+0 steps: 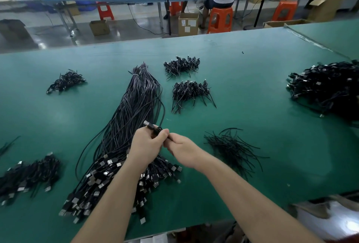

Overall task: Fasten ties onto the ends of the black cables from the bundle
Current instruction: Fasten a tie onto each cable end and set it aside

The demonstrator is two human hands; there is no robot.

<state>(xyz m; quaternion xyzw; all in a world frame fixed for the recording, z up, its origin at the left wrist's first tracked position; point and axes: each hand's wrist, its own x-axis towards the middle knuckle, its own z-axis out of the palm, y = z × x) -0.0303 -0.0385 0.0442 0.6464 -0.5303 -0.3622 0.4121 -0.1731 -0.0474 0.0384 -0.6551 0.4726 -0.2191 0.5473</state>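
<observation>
From the head view, the big bundle [132, 126] of black cables lay across the green tabletop [252, 68], and everything else sat around it. Just above its plug end, the left hand [146, 145] had its grip curled round one cable [150, 126], the metal plug poking out past the thumb. The right hand [182, 151] met it there, fingers pinched on something thin and dark; I took that for a tie, though it was too small to be sure.

Loose ties [233, 147] lay scattered to the right of the bundle. Beyond it and to its right sat two small piles [186, 79] of coiled, tied cables, another small pile [66, 81] to its left, a heap [29, 174] at its near left, and a large heap [326, 87] far to its right.

By my judgement a good share was finished, yet the bundle remained thick with untied plugs, so much was left.
</observation>
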